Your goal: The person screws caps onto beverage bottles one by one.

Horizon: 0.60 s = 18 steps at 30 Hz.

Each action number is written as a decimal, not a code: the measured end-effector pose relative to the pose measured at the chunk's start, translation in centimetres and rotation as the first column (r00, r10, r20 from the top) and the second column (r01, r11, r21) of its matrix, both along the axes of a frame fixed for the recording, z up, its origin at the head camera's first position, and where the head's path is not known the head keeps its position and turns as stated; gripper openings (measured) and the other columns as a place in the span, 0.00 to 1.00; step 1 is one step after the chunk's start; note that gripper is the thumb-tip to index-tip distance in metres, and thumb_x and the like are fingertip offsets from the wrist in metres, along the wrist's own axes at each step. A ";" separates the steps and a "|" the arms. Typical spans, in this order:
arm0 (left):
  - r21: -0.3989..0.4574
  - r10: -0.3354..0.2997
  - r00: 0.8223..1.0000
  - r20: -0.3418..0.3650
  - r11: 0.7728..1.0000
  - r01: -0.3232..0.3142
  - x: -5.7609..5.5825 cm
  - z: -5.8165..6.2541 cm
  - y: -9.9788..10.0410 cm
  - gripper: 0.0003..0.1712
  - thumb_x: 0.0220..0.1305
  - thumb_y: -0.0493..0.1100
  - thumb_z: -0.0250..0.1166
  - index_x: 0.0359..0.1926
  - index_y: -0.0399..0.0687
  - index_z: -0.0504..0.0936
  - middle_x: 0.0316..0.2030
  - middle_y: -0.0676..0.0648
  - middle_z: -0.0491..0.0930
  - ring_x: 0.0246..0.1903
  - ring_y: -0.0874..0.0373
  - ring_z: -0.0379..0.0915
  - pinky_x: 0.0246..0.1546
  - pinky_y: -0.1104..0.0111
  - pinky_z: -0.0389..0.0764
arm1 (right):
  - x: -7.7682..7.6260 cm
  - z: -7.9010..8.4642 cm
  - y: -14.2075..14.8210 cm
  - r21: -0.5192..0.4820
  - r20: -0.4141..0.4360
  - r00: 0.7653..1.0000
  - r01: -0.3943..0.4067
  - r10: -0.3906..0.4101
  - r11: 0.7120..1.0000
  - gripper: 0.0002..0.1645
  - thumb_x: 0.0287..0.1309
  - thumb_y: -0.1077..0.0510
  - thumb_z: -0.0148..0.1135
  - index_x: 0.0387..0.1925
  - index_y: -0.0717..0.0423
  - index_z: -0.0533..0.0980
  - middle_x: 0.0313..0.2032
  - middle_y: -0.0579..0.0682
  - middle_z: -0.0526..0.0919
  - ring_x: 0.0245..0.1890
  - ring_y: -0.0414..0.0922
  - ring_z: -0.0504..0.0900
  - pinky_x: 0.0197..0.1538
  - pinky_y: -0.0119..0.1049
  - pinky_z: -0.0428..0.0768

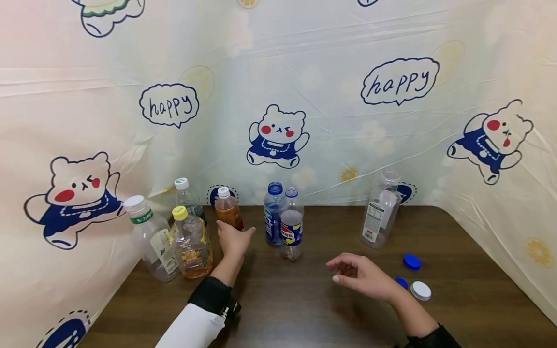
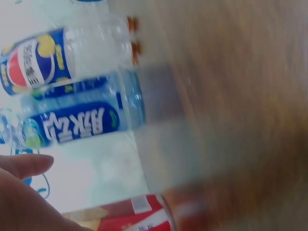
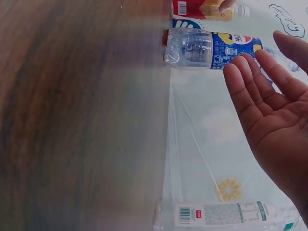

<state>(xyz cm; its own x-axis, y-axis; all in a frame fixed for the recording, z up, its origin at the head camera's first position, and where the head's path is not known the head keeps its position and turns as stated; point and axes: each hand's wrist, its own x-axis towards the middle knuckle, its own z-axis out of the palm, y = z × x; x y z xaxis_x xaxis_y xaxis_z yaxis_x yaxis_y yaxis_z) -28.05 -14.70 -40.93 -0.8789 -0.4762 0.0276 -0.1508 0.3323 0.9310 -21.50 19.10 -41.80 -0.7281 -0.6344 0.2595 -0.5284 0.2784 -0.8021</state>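
Observation:
My left hand (image 1: 233,240) is at a bottle of brown drink (image 1: 228,212) with a white cap and a red label (image 2: 130,214). Its thumb sticks out to the right, apart from the bottle; in the right wrist view a fingertip overlaps the bottle's upper part. My right hand (image 1: 363,275) hovers over the table's right half, fingers loosely bent, holding nothing. Between the hands, farther back, stand an uncapped blue bottle (image 1: 272,220) and an uncapped clear bottle (image 1: 291,237) with a blue and yellow label, side by side.
At left stand a large white-capped bottle (image 1: 152,244), a yellow-capped bottle (image 1: 191,251) and a green-labelled bottle (image 1: 186,195) behind. An uncapped clear bottle (image 1: 380,212) stands back right. Two blue caps (image 1: 411,261) and a white cap (image 1: 420,290) lie beyond my right hand.

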 end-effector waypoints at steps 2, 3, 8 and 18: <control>0.026 -0.006 1.000 0.003 1.000 0.006 0.6 0.0 0.4 0.66 0.55 0.45 0.73 0.74 0.33 0.31 0.73 0.27 0.38 0.71 0.33 0.40 0.68 0.44 0.51 | 0.0 -0.1 -0.1 -0.001 0.014 1.000 -0.005 0.005 1.000 0.13 0.65 0.60 0.62 0.50 0.58 0.77 0.44 0.51 0.82 0.40 0.41 0.80 0.41 0.35 0.82; 0.042 -0.003 1.000 0.001 0.999 0.003 0.8 0.0 0.7 0.65 0.55 0.44 0.74 0.75 0.34 0.33 0.73 0.27 0.39 0.71 0.33 0.41 0.68 0.44 0.52 | 0.1 -0.1 -0.1 -0.001 0.020 1.000 -0.006 0.006 1.000 0.13 0.65 0.59 0.62 0.50 0.58 0.77 0.44 0.51 0.82 0.40 0.41 0.80 0.41 0.35 0.82; 0.068 -0.024 1.000 -0.016 0.997 0.025 1.6 -0.3 1.6 0.56 0.52 0.41 0.75 0.72 0.35 0.48 0.66 0.28 0.55 0.65 0.34 0.55 0.62 0.44 0.64 | 0.1 -0.2 -0.2 -0.001 0.036 0.999 -0.010 0.010 1.000 0.13 0.65 0.59 0.61 0.50 0.58 0.77 0.45 0.57 0.81 0.40 0.42 0.80 0.42 0.36 0.82; 0.060 -0.255 0.967 -0.012 0.965 0.255 0.0 -0.5 1.9 0.45 0.54 0.38 0.74 0.69 0.42 0.60 0.63 0.34 0.68 0.62 0.39 0.66 0.56 0.47 0.73 | -0.1 -0.3 -0.2 0.020 0.043 0.999 -0.010 0.009 1.000 0.14 0.65 0.60 0.61 0.50 0.61 0.77 0.45 0.60 0.81 0.40 0.41 0.80 0.42 0.35 0.82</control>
